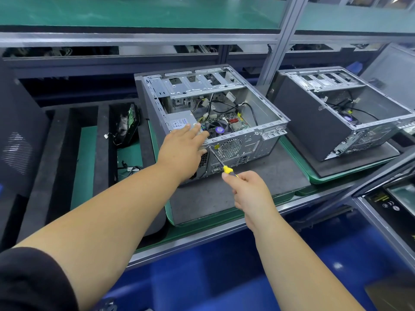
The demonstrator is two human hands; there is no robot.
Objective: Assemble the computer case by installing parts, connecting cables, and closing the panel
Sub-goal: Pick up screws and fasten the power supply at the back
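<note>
Two hands at the open computer case (pixel 224 113), which lies on its side on a dark mat (pixel 258 176) on the tabletop, centre of view, side panel off. Bare grey metal – drive cage at the far end, silver PSU (pixel 179 122) at near left, motherboard w/ fan (pixel 219 129) and loose cables inside, perforated vent on the near rear face. Left hand (pixel 182 147) rests on the near top edge by the PSU, fingers straight and spread. Right hand (pixel 247 187) grips a yellow-handled screwdriver (pixel 219 159), tip against the rear face near the top edge. 2nd open case (pixel 341 113) sits to the right – foam tray (pixel 62 153) w/ parts to the left.
</note>
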